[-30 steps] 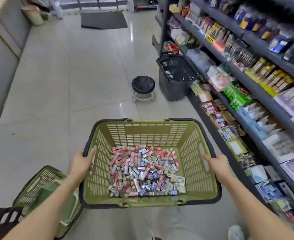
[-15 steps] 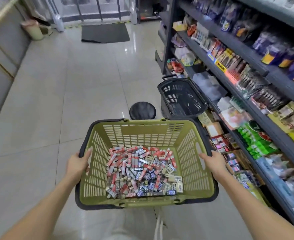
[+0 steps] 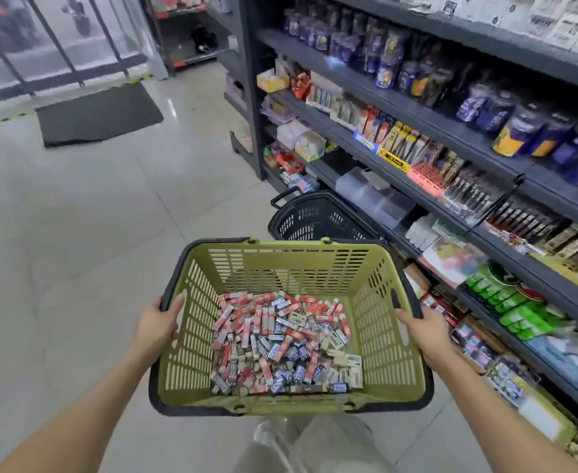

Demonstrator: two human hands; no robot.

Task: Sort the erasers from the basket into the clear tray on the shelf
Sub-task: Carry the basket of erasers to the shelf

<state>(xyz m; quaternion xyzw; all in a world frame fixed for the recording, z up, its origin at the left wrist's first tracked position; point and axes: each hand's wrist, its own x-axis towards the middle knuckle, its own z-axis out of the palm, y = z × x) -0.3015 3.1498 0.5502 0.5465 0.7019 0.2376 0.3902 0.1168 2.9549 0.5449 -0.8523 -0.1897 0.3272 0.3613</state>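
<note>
An olive-green basket (image 3: 291,264) with a dark rim is held out in front of me above the floor. Its bottom is covered with several small erasers (image 3: 280,343) in red, blue and beige sleeves. My left hand (image 3: 158,326) grips the basket's left rim, thumb over the edge. My right hand (image 3: 424,331) grips the right rim beside the handle slot. A clear plastic tray (image 3: 371,196) sits on a lower shelf to the right, ahead of the basket.
A dark shelving unit (image 3: 451,131) full of packaged goods runs along the right. A black basket (image 3: 314,216) stands on the floor just beyond the green one, by the shelves. A black doormat (image 3: 100,114) lies far left; open tiled floor stretches left.
I have walked forward with the basket still in both hands. The shelves and black basket are nearer, and the black stool is out of sight behind the green basket.
</note>
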